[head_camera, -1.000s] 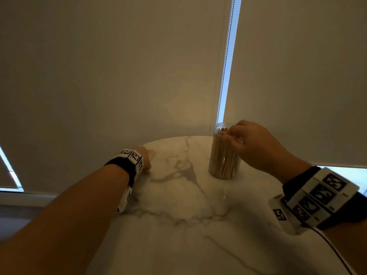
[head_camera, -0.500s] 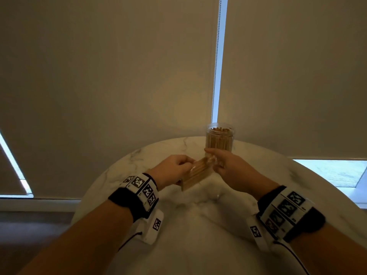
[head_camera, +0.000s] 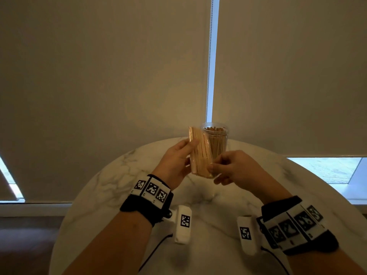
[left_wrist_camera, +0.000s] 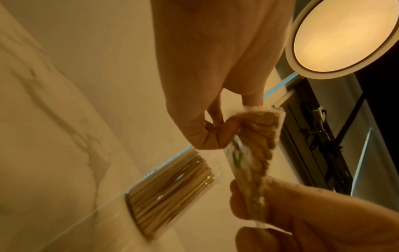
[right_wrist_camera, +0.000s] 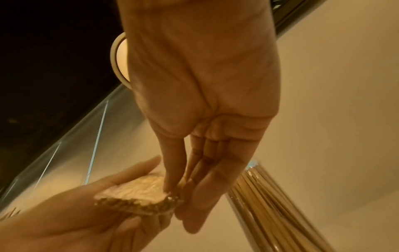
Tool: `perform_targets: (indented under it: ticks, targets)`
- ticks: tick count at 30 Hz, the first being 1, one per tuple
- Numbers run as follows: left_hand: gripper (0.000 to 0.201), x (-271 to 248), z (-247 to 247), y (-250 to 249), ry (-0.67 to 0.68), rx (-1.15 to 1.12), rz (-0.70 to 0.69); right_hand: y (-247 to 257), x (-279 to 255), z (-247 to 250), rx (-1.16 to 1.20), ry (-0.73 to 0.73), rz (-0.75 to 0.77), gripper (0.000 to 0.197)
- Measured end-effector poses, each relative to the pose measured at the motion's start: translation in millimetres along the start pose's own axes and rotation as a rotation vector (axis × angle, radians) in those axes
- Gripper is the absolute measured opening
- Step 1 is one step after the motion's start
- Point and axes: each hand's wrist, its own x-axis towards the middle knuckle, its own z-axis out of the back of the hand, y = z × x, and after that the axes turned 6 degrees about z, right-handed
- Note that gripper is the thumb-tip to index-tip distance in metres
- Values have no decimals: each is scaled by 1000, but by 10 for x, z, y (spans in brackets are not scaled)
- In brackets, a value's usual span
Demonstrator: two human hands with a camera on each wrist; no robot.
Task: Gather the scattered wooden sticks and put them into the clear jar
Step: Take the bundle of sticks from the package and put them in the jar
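Observation:
A bundle of wooden sticks (head_camera: pixel 199 153) wrapped in clear plastic stands nearly upright in the air, just in front of the clear jar (head_camera: pixel 216 139). My left hand (head_camera: pixel 189 156) grips the bundle's left side, thumb across its front. At the bundle's lower end my right hand (head_camera: pixel 212 166) pinches the wrap. The jar stands open on the marble table (head_camera: pixel 119 185) and is packed with sticks. The right wrist view shows my right thumb and fingers (right_wrist_camera: pixel 172 184) pinching the bundle's end (right_wrist_camera: pixel 138 196). The jar (left_wrist_camera: pixel 170 192) lies beyond the bundle (left_wrist_camera: pixel 254 141) in the left wrist view.
The round table's far edge runs close behind the jar, against roller blinds (head_camera: pixel 99 76) with a bead chain (head_camera: pixel 208 56). A round ceiling lamp (left_wrist_camera: pixel 345 34) shows in the left wrist view. No loose sticks show on the table.
The right hand left the jar's mouth and the left hand came in from the table's left. Both took the bundle, then lifted it from low and slanted to nearly upright before the jar.

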Motion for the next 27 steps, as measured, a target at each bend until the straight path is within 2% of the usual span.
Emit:
perform_targets:
  ticks: [7, 11, 13, 16, 19, 23, 25, 27]
  targets:
    - [26, 257, -31, 138, -64, 110, 120, -191, 28, -83, -201, -79, -3, 13]
    - [35, 349, -22, 111, -9, 120, 136, -198, -4, -87, -212, -77, 23, 16]
    - [36, 400, -21, 118, -25, 95, 152, -173, -30, -75, -201, -88, 61, 15]
    - [30, 500, -2, 126, -128, 33, 180, -95, -95, -40, -249, -116, 172, 15]
    - [26, 561, 52, 95, -170, -131, 207, -23, -152, -29, -314, -41, 226, 12]
    - [19, 564, 54, 54, -195, -281, 224, -56, -142, -5, -435, 81, 211, 30]
    - [11, 536, 16, 21, -209, -288, 190, -85, -132, 23, -488, 118, 142, 32]
    - [12, 519, -9, -33, -248, -308, 137, -125, -111, 76, -486, 85, 45, 34]
